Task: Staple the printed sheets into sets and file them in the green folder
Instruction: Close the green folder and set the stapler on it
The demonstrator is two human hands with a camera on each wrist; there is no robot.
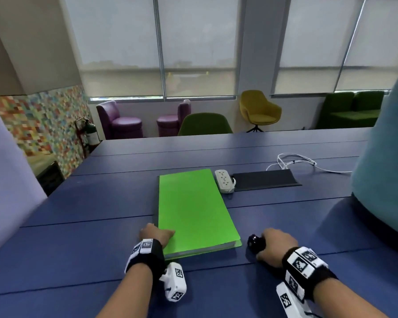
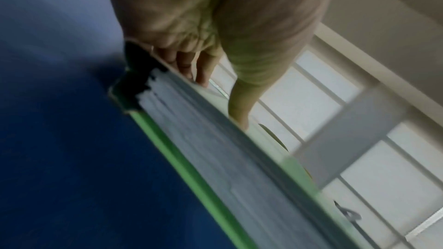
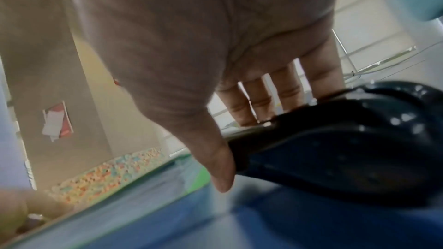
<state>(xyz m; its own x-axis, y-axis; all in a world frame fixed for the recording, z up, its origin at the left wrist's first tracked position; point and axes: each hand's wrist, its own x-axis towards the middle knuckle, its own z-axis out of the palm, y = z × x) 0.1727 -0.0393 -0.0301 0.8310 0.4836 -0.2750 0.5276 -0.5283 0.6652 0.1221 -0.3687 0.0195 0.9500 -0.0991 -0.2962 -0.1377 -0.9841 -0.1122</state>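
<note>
The fingers [image 2: 185, 63] of the left hand [image 1: 155, 235] lie fairly straight on the near left corner of the green folder [image 1: 193, 207], with the thumb laid flat on the cover, so this hand presses on the folder rather than gripping it. The folder lies shut on the blue desk [image 1: 78, 249], and the left wrist view shows a thick stack of printed sheets [image 2: 215, 139] between its covers. Just to the right of the folder, the fingers [image 3: 287, 92] of the right hand [image 1: 276, 246] curl over a black stapler [image 1: 255, 245] that rests on the desk, with the thumb down its near side; they hold it in a loose wrap. Beyond the far right corner of the folder lies a white power strip [image 1: 224, 181], touching a dark mat [image 1: 264, 180], and a white cable [image 1: 294, 162] coils behind the mat.
</note>
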